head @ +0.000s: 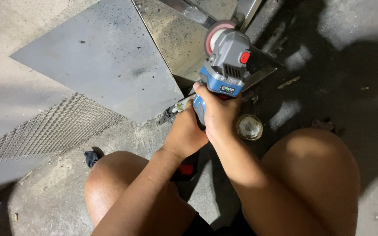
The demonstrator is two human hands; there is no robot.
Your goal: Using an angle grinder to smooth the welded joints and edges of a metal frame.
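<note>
A blue and grey cordless angle grinder [226, 65] points away from me, its red-rimmed disc [215, 34] up against a metal bar [189, 11] at the top. My right hand [217, 114] is wrapped around the grinder's handle from the right. From the left, my left hand [184, 131] closes on the same handle, beside a small side grip [176, 109] that sticks out to the left. The red battery base [187, 169] shows below my wrists, partly hidden.
A large grey steel sheet [97, 57] lies on the concrete floor at left, with expanded metal mesh [44, 131] below it. A round worn disc [249, 127] rests by my right knee. A dark rag [92, 157] lies near my left knee.
</note>
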